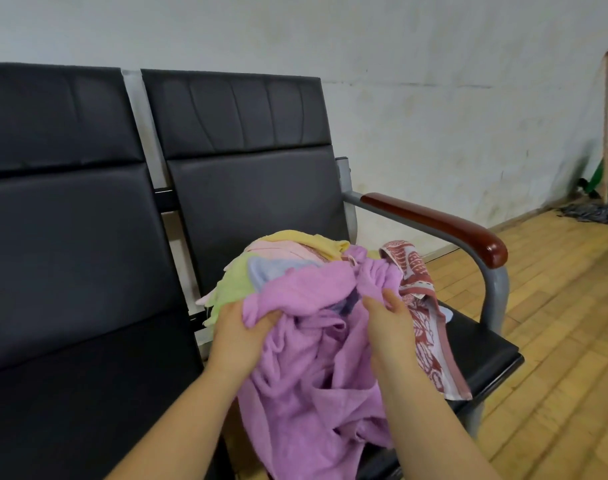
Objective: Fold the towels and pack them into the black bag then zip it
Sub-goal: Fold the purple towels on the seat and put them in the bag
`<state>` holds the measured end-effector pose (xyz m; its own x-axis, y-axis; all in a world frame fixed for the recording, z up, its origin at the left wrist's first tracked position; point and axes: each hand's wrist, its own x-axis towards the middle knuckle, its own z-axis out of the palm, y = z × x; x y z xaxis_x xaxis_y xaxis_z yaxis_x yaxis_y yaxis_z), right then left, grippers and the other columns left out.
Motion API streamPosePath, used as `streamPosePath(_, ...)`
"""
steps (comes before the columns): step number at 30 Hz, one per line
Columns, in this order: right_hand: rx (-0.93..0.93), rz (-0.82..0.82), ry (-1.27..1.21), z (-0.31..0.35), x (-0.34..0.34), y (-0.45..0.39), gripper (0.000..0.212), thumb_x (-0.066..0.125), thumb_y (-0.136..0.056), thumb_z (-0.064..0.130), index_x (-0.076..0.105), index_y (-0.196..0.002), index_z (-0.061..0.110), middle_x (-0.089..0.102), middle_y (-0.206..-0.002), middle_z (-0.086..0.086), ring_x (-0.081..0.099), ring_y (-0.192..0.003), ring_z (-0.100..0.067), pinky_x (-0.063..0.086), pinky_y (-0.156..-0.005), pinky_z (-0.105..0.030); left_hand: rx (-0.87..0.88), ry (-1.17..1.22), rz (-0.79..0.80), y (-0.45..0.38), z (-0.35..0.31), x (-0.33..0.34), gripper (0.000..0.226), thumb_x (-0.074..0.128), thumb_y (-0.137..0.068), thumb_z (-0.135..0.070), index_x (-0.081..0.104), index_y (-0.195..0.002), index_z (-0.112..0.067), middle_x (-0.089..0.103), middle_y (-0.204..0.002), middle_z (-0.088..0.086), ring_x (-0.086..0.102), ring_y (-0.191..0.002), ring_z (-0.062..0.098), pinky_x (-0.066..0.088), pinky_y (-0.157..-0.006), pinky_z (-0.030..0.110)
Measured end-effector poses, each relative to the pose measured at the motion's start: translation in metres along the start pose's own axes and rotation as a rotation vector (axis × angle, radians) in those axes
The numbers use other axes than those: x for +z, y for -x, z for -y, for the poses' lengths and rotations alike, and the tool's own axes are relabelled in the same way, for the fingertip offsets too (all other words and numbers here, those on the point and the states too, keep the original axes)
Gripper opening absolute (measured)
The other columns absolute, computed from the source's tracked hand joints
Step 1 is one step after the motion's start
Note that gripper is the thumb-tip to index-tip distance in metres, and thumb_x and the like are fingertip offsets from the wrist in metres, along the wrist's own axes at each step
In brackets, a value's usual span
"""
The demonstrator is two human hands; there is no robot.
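**Purple towel up first, bag nowhere in sight**

Black padded bench seats [88,237] fill most of the head view, and the right-hand seat, the one with the wooden armrest [444,223], carries the whole pile of towels [281,268]. Purple towel [306,382] is the biggest piece, crumpled and spilling off the front edge of the seat toward the floor. Behind it lie a green, a pale blue, a pink and a yellow towel, all bunched together, and a red-and-white patterned towel [423,327] hangs beside it on the armrest side.

The left hand [240,337] grips a fistful of the purple cloth, thumb over the fold. The right hand [389,317] has its fingers curled into a bunch of the same towel nearby. The black bag is not visible (so packing looks some way off).

To fold well, I would judge that the hands should slide apart along one hem until each pinches a corner, lift the towel free of the others, shake it flat, then bring edge to edge. Grabbing mid-cloth as now risks a lumpy fold and dragging neighbours off the seat.
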<state>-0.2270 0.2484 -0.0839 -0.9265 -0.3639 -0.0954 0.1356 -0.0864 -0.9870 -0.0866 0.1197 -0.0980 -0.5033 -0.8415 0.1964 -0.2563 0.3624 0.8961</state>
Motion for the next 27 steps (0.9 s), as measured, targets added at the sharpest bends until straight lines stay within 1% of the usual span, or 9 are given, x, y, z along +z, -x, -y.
streamPosePath(2, -0.205, -0.072, 0.263, 0.002, 0.003, 0.008, 0.047, 0.058, -0.090, 0.019, 0.047, -0.136, 0.013, 0.059, -0.118, -0.007, 0.051, -0.098, -0.017, 0.041, -0.090, -0.032, -0.128, 0.100, 0.044, -0.003, -0.005, -0.017, 0.044, 0.053, -0.075, -0.054, 0.057, -0.078, -0.011, 0.059, -0.077, 0.011, 0.057, -0.084, 0.023, 0.043, -0.063, 0.011)
streamPosePath(4, -0.349, -0.016, 0.362, 0.002, 0.011, 0.021, 0.051, 0.061, -0.089, 0.030, 0.046, -0.137, 0.021, 0.055, -0.128, -0.002, 0.053, -0.107, -0.015, 0.046, -0.092, -0.031, -0.204, 0.399, -0.017, 0.001, -0.011, -0.034, 0.036, 0.053, -0.087, -0.048, 0.057, -0.085, -0.012, 0.062, -0.082, 0.007, 0.061, -0.085, 0.023, 0.047, -0.071, 0.016)
streamPosePath(6, -0.297, 0.235, 0.365, 0.002, 0.021, 0.040, 0.054, 0.058, -0.089, 0.044, 0.042, -0.138, 0.027, 0.051, -0.131, 0.006, 0.053, -0.105, -0.009, 0.046, -0.087, -0.024, -0.251, 0.650, -0.049, 0.013, -0.019, -0.052, 0.029, 0.057, -0.093, -0.038, 0.066, -0.096, -0.011, 0.071, -0.091, 0.010, 0.067, -0.087, 0.021, 0.052, -0.077, 0.033)
streamPosePath(9, -0.320, 0.541, 0.551, -0.007, 0.035, 0.062, 0.069, 0.055, -0.085, 0.059, 0.035, -0.143, 0.029, 0.043, -0.140, 0.011, 0.043, -0.128, -0.013, 0.035, -0.106, -0.029, -0.327, 0.827, -0.067, 0.027, -0.027, -0.076, 0.044, 0.060, -0.084, -0.048, 0.067, -0.106, -0.011, 0.071, -0.104, 0.013, 0.066, -0.098, 0.026, 0.052, -0.080, 0.039)
streamPosePath(11, -0.350, 0.694, 0.701, -0.014, 0.042, 0.072, 0.060, 0.056, -0.086, 0.058, 0.045, -0.135, 0.025, 0.050, -0.130, 0.010, 0.047, -0.122, -0.013, 0.036, -0.102, -0.026, -0.351, 0.906, -0.091, 0.039, -0.030, -0.094, 0.054, 0.062, -0.074, -0.053, 0.064, -0.111, -0.013, 0.069, -0.108, 0.014, 0.063, -0.102, 0.029, 0.052, -0.084, 0.043)
streamPosePath(16, -0.371, 1.043, 0.706, -0.020, 0.062, 0.114, 0.012, 0.061, -0.091, 0.034, 0.062, -0.085, 0.024, 0.061, -0.079, 0.012, 0.051, -0.061, 0.009, 0.038, -0.059, -0.006, -0.383, 0.905, -0.279, 0.072, -0.007, -0.156, 0.050, 0.058, -0.082, -0.057, 0.060, -0.112, -0.017, 0.064, -0.116, 0.014, 0.061, -0.105, 0.027, 0.050, -0.091, 0.044)
streamPosePath(20, -0.359, 1.169, 0.553, -0.034, 0.090, 0.164, 0.015, 0.060, -0.092, 0.034, 0.058, -0.078, 0.033, 0.061, -0.073, 0.015, 0.053, -0.064, 0.005, 0.042, -0.063, -0.012, -0.337, 0.837, -0.373, 0.116, 0.034, -0.212, 0.050, 0.059, -0.073, -0.058, 0.063, -0.103, -0.018, 0.068, -0.108, 0.009, 0.065, -0.099, 0.021, 0.049, -0.074, 0.034)
streamPosePath(24, -0.255, 1.305, 0.418, -0.062, 0.111, 0.219, 0.008, 0.061, -0.092, 0.026, 0.063, -0.085, 0.022, 0.062, -0.070, 0.011, 0.052, -0.057, 0.005, 0.042, -0.054, -0.010, -0.270, 0.719, -0.426, 0.163, 0.075, -0.252, 0.060, 0.052, -0.077, -0.062, 0.063, -0.101, -0.008, 0.070, -0.093, 0.015, 0.071, -0.085, 0.019, 0.059, -0.066, 0.028)
streamPosePath(27, -0.325, 1.369, 0.548, -0.085, 0.126, 0.242, 0.010, 0.062, -0.091, 0.026, 0.062, -0.087, 0.018, 0.061, -0.075, 0.006, 0.053, -0.063, -0.004, 0.041, -0.055, -0.011, -0.325, 0.684, -0.389, 0.192, 0.105, -0.267, 0.087, 0.060, -0.067, -0.077, 0.059, -0.109, -0.001, 0.066, -0.102, 0.024, 0.069, -0.095, 0.028, 0.058, -0.079, 0.035)
